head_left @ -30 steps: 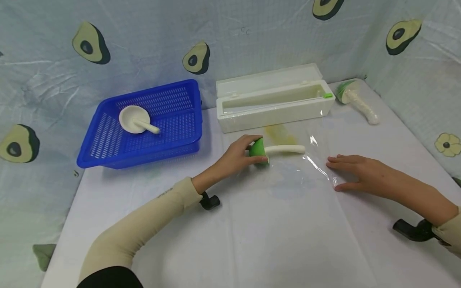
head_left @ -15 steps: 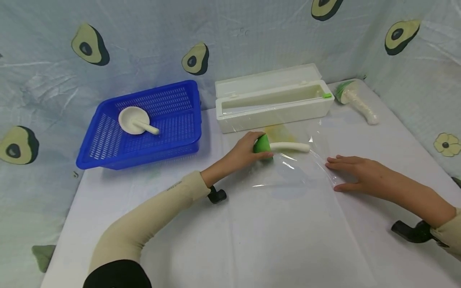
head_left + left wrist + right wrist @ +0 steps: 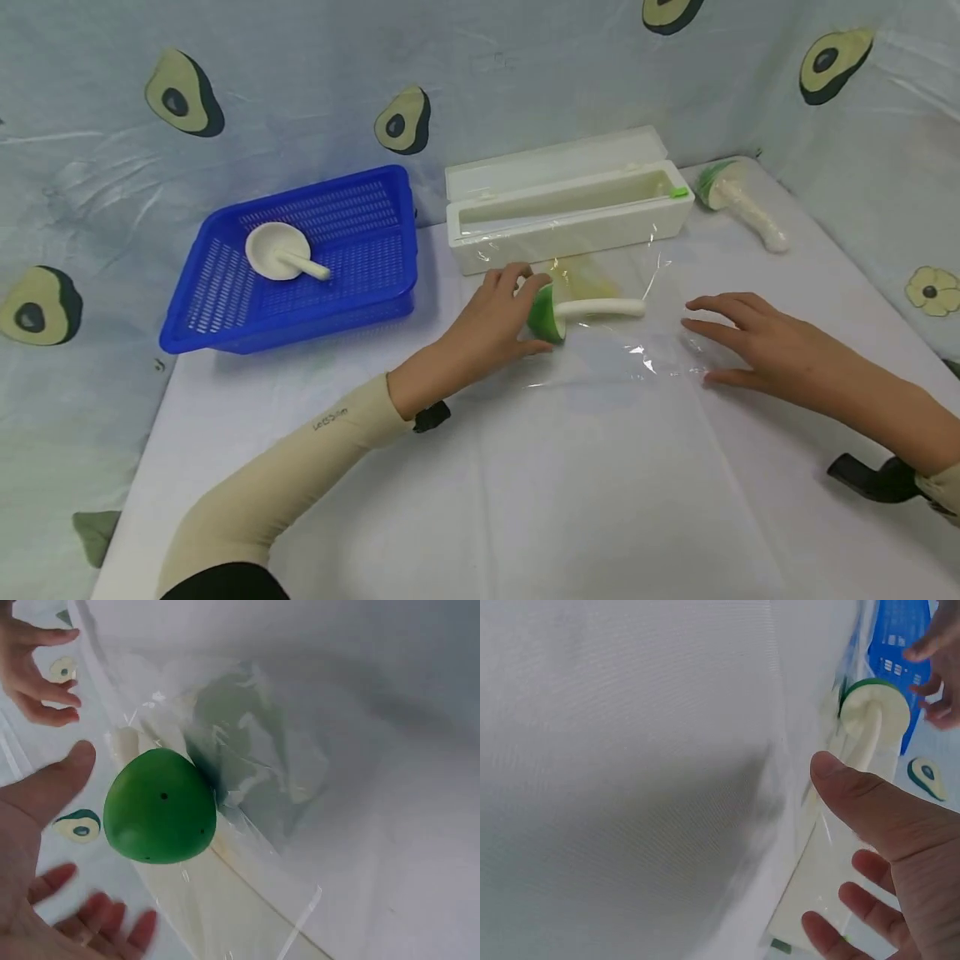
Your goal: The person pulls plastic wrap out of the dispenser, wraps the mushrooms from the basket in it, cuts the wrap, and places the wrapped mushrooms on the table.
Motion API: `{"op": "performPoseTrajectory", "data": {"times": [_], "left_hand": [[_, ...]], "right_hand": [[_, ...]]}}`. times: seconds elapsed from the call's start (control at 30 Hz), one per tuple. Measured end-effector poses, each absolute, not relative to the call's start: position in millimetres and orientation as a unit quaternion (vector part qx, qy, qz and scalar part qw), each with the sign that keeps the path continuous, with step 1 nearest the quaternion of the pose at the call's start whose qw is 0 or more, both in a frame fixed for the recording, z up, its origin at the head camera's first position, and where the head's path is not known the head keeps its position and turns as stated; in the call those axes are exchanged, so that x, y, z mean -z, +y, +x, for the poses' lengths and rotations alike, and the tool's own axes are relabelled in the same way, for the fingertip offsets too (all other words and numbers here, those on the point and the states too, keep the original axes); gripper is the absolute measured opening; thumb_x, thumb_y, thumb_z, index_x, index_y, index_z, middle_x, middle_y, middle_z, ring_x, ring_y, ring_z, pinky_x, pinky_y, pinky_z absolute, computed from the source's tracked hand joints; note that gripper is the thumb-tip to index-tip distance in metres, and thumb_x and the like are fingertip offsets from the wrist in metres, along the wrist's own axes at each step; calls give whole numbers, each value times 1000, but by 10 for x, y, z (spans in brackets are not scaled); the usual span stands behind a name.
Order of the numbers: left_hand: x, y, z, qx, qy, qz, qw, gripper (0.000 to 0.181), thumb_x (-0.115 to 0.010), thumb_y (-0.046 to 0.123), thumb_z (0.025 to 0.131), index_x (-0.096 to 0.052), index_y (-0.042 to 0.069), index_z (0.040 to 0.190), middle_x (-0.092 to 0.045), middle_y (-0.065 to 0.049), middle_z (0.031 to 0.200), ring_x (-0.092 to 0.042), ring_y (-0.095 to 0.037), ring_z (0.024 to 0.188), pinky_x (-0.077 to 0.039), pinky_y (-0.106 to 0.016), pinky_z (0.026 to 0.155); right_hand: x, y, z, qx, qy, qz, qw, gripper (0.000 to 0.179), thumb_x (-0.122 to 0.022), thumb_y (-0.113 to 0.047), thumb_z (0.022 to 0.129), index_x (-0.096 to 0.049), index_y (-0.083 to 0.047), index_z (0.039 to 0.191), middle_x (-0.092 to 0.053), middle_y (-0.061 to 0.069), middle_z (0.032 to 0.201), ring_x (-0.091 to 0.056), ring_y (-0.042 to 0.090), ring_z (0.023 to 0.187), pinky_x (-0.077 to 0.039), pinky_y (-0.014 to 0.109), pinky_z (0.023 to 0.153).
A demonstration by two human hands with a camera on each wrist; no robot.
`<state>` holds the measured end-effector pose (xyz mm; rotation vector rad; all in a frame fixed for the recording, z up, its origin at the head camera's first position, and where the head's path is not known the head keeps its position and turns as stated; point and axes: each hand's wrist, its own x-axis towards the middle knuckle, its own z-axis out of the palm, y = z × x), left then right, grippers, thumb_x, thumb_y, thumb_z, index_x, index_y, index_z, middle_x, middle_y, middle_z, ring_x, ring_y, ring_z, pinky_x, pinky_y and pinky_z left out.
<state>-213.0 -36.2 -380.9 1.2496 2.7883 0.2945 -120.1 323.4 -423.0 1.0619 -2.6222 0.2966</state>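
Note:
A toy mushroom with a green cap point(image 3: 546, 315) and a white curved stem lies on a sheet of clear plastic film point(image 3: 600, 354) on the white table. My left hand point(image 3: 495, 321) is spread beside the cap; in the left wrist view, thumb and fingers stand apart from the green dome point(image 3: 160, 806). To the right of the film, my right hand point(image 3: 772, 350) hovers with fingers spread and nothing held. A white cling film dispenser box point(image 3: 577, 237) with its lid raised stands behind the mushroom, the film reaching its front.
On the left sits a blue basket point(image 3: 352, 310) with a white piece with a short stem point(image 3: 273, 250) in it. Far right lies another green-capped, white-stemmed piece wrapped in film point(image 3: 742, 204). A patterned curtain point(image 3: 510, 67) hangs behind the table.
My left hand first shifted the mushroom slightly right, then let go of the cap and opened beside it. My right hand lifted off the film's edge, its fingers now spread wider.

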Motion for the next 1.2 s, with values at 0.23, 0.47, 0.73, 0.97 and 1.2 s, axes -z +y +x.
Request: {"op": "performPoseTrajectory", "data": {"times": [0.23,0.47,0.73,0.97,1.2], "left_hand": [[3897,-816,-2070,-31,807,584,83,57,-86,39,81,-57,9,119,-53,-3,116,-50,-21,108,-46,-31,96],[4014,-1007,-2251,-37,771,621,138,39,-79,26,90,-67,8,123,-61,-4,125,-54,-22,120,-46,-31,104],[4039,-1065,-2264,-58,760,645,55,7,-70,9,96,-73,12,102,-68,-1,113,-63,-19,108,-53,-30,95],[4049,-1069,-2278,-208,782,586,24,6,-66,3,93,-68,8,97,-67,-7,116,-60,-23,117,-48,-33,105],[4059,-905,-2408,-407,785,465,43,8,-62,1,94,-61,9,93,-66,-12,127,-55,-24,131,-44,-39,111]], "right_hand": [[4247,3243,-1203,-94,-901,397,145,60,-54,-63,96,-65,-15,132,-58,5,123,-52,26,110,-58,40,69],[4296,3213,-1297,-79,-882,439,155,42,-43,-47,107,-66,-21,132,-57,7,124,-53,27,109,-54,43,74],[4258,3099,-1428,-108,-866,447,198,44,-36,-43,109,-71,-18,98,-61,6,115,-54,27,105,-45,35,85],[4111,3064,-1447,-159,-876,395,226,53,-36,-53,109,-69,-14,92,-62,5,111,-54,25,108,-42,22,85],[3990,2933,-1628,-272,-898,286,193,9,-62,-15,102,-67,-8,99,-61,8,128,-52,29,122,-34,13,96]]}}
